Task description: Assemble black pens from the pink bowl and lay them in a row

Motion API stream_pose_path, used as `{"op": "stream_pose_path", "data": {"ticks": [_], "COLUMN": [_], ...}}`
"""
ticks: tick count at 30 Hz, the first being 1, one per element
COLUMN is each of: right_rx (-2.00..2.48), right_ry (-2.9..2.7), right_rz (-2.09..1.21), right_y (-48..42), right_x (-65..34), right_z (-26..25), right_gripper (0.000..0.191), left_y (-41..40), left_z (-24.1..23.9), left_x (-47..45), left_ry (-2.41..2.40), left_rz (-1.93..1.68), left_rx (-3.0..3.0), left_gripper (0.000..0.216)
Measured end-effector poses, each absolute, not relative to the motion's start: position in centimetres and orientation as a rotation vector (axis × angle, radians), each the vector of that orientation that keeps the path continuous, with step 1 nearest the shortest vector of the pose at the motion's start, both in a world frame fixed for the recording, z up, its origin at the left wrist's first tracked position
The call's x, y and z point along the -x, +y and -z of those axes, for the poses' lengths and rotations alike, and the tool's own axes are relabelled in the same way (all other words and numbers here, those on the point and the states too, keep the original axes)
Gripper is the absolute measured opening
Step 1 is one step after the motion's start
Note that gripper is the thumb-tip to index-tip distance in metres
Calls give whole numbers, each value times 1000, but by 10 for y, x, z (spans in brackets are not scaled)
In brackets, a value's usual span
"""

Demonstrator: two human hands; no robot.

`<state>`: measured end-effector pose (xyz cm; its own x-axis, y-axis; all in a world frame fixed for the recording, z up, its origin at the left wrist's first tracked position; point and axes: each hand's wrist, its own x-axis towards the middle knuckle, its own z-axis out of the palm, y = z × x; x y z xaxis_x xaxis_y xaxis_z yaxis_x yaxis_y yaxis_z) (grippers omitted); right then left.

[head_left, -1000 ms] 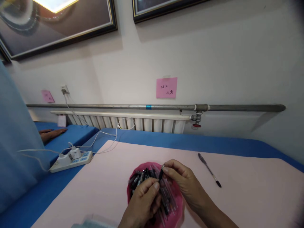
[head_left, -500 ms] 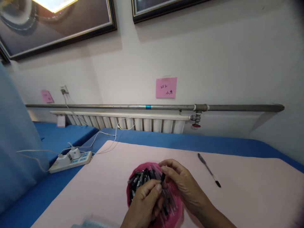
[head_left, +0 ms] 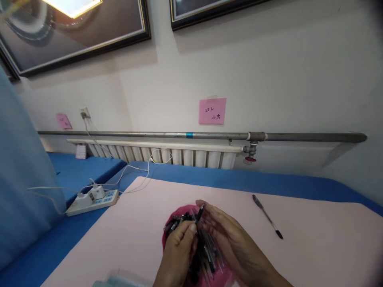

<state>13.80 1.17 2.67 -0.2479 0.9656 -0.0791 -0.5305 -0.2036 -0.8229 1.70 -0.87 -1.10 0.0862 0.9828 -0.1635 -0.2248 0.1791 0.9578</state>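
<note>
My left hand (head_left: 178, 243) pinches a short black pen part (head_left: 199, 214) between thumb and fingertips. Its upper end has a lighter tip; I cannot make out whether it is a cap. Close by on the right, my right hand (head_left: 231, 236) has its fingers stretched out and slightly cupped, and whether they touch the part I cannot tell. Both hands are over a pink basket (head_left: 165, 239), which they partly hide. Dark pen parts (head_left: 172, 225) lie in its left side, and clear pen barrels (head_left: 214, 249) lie in its right.
A pen (head_left: 267, 217) lies on the pink sheet (head_left: 119, 235) right of the basket. At left is a power strip (head_left: 92, 203) with plugs and white cables. A pale blue item (head_left: 118, 281) shows at the bottom edge. Behind the blue table edge (head_left: 269, 181) are a radiator (head_left: 188, 157) and pipe.
My right hand's fingers have straightened and come off their bent hold near the black part. That part, in my left hand, has shifted slightly up and left. The view has turned slightly left.
</note>
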Motion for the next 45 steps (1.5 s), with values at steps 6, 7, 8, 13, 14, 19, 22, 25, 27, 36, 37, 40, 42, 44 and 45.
{"op": "stream_pose_path", "data": {"ticks": [6, 7, 8, 13, 14, 19, 22, 25, 27, 36, 37, 40, 42, 44, 45], "right_rx": [744, 741, 738, 790, 814, 914, 927, 874, 846, 871, 865, 880, 917, 939, 935], "right_ry": [-829, -849, -864, -803, -799, -930, -976, -953, -916, -890, -892, -908, -936, -963, -969], "right_rz": [-1699, -1713, -1725, -1729, -1710, -1508, -1449, -1529, -1575, -1589, -1599, -1582, -1522, -1496, -1509], "right_y": [11, 11, 11, 13, 14, 19, 19, 19, 19, 22, 22, 23, 24, 24, 23], "right_x": [-141, -142, -142, -145, -146, -150, -150, -150, -149, -149, -149, -150, -150, -151, -151], "right_z": [-32, -33, -33, -32, -32, -27, -27, -27, -27, -24, -24, -22, -21, -21, -22], "right_gripper": [29, 28, 27, 31, 32, 20, 18, 26, 28, 28, 29, 25, 21, 21, 23], "left_y": [-7, -7, -8, -12, -13, -14, -14, -15, -15, -15, -14, -13, -14, -15, -15], "left_z": [14, 13, 12, 4, 3, 3, 4, 4, 4, 5, 6, 10, 11, 10, 9], "left_x": [-16, -17, -17, -16, -16, -17, -19, -21, -22, -21, -21, -23, -26, -28, -28], "left_ry": [1046, 1052, 1063, 1065, 1045, 996, 992, 950, 937, 963, 961, 996, 1022, 1016, 999], "left_rz": [-1180, -1191, -1204, -1118, -1066, -1027, -1033, -997, -1003, -994, -982, -1033, -1109, -1138, -1125], "left_rx": [-906, -902, -908, -909, -884, -875, -868, -789, -771, -835, -834, -881, -912, -882, -854], "left_gripper": [41, 42, 42, 46, 48, 50, 50, 48, 46, 46, 46, 46, 45, 43, 42]}}
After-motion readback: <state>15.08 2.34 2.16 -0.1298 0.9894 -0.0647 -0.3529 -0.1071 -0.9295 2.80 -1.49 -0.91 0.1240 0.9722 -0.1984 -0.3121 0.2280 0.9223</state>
